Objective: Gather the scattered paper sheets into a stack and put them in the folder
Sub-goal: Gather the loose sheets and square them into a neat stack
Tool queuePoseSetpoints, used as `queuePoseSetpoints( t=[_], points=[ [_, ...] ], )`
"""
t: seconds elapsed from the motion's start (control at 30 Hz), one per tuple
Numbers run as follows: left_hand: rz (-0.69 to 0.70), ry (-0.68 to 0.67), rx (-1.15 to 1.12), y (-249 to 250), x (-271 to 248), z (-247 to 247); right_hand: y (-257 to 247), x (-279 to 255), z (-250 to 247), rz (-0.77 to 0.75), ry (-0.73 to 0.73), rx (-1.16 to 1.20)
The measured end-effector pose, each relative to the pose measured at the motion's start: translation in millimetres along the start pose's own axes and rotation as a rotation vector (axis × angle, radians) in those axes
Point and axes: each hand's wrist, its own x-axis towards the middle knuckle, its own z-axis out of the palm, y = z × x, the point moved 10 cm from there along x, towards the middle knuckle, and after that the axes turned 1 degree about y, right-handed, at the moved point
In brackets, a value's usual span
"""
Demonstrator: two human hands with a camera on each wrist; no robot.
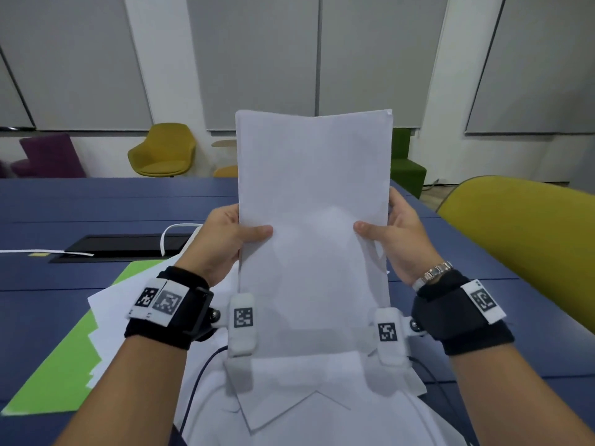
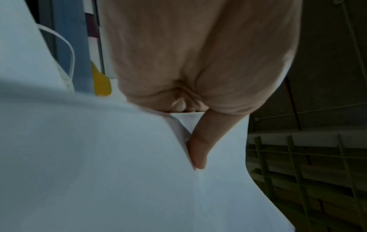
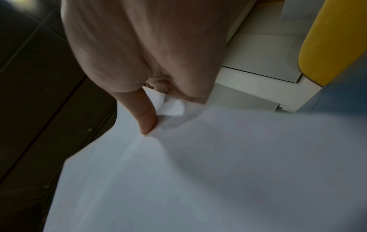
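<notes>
I hold a stack of white paper sheets [image 1: 314,220] upright in front of me, above the table. My left hand [image 1: 231,239] grips its left edge, thumb on the front and fingers hidden behind. My right hand [image 1: 389,239] grips the right edge the same way. In the left wrist view the left hand's thumb [image 2: 200,147] presses on the sheets [image 2: 99,157]; in the right wrist view the right hand's thumb [image 3: 148,116] does likewise on the sheets [image 3: 218,164]. A green folder [image 1: 64,365] lies open on the table at lower left, with a few loose sheets [image 1: 106,317] on it.
The blue table [image 1: 96,201] has a black cable hatch [image 1: 122,246] with a white cable. A yellow chair back [image 1: 521,233] stands close on my right. Coloured chairs [image 1: 164,149] line the far wall. Wrist-camera cables hang below my hands.
</notes>
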Motion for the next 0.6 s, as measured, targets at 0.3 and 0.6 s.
queuePoseSetpoints(
  t=[0.3,0.6],
  points=[
    [0.189,0.453,-0.207,29.0,0.5,-96.5,31.2,-13.8,-24.3,0.317,0.072,-0.302],
    [0.259,0.57,-0.325,47.8,-12.5,-111.1,110.5,-16.8,-23.7,0.678,-0.245,-1.403]
  ],
)
